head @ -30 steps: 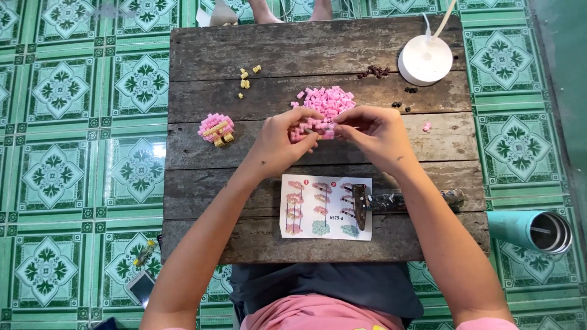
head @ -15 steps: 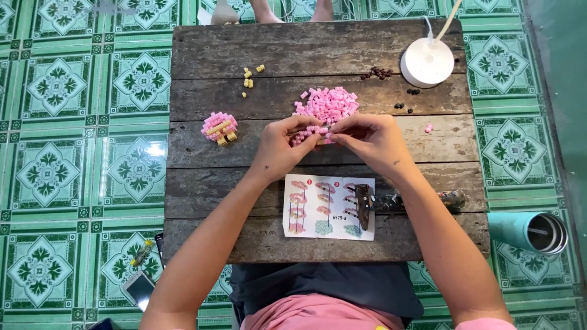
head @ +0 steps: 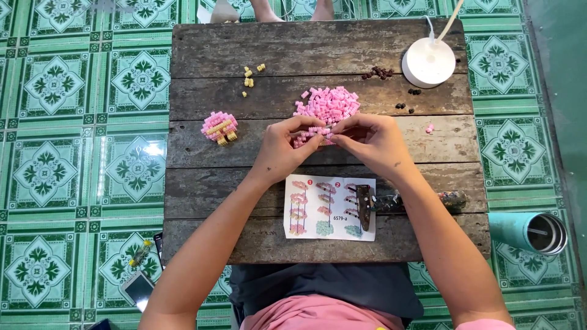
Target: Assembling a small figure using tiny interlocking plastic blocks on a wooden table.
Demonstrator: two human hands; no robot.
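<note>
Both hands meet over the middle of the old wooden table (head: 202, 183), and between them is a small pink block assembly (head: 310, 135), only partly visible. The left hand (head: 282, 150) holds it from the left with curled fingers, the thumb and first fingers pinching its edge, so the piece seems to be kept steady. The right hand (head: 373, 142) comes from the other side with its fingertips pressed together on the same piece, as one does when pushing a tiny block into place. Just behind the hands lies the pile of loose pink blocks (head: 329, 102), near enough to take a block without stretching. The instruction sheet (head: 318, 211) lies flat directly in front of the body, below the hands, where the eyes can check it easily; a dark tool (head: 364, 206) rests on its right edge. A finished pink and yellow part (head: 219, 127) stands apart on the left, away from the working place. A few yellow blocks (head: 247, 78), dark blocks (head: 379, 73) and a white round lamp (head: 429, 62) stay at the far side. A teal cup (head: 531, 231) lies on the tiled floor (head: 73, 91).
</note>
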